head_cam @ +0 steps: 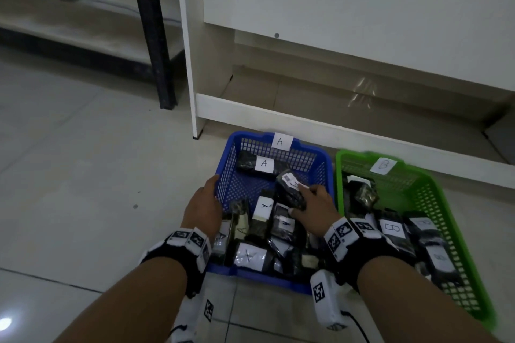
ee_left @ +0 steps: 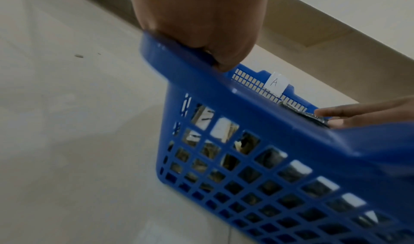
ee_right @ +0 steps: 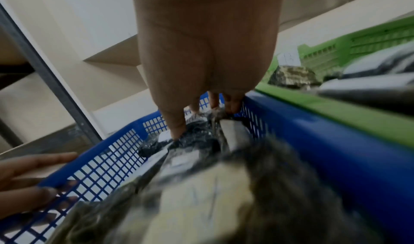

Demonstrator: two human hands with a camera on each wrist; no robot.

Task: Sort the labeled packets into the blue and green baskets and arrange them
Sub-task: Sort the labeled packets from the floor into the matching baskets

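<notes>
The blue basket (head_cam: pixel 320 152) with an "A" tag sits on the floor, with several dark packets labelled A in it. To its right, touching it, is the green basket (head_cam: pixel 434 203) tagged "B", which holds dark packets labelled B (head_cam: pixel 391 227). My left hand (head_cam: pixel 207 198) grips the blue basket's left rim (ee_left: pixel 246 109), thumb over the edge. My right hand (head_cam: pixel 312 203) is inside the blue basket and holds a dark packet (head_cam: pixel 289 192) with a white label. In the right wrist view, thumb and fingers pinch that packet (ee_right: pixel 197 134). Another A packet (head_cam: pixel 250 163) lies at the far end.
A white cabinet (head_cam: pixel 334 36) with an open bottom shelf stands right behind the baskets. A black leg (head_cam: pixel 153 36) of another piece of furniture rises at the left. Pale floor tiles (head_cam: pixel 83 175) spread to the left of the blue basket.
</notes>
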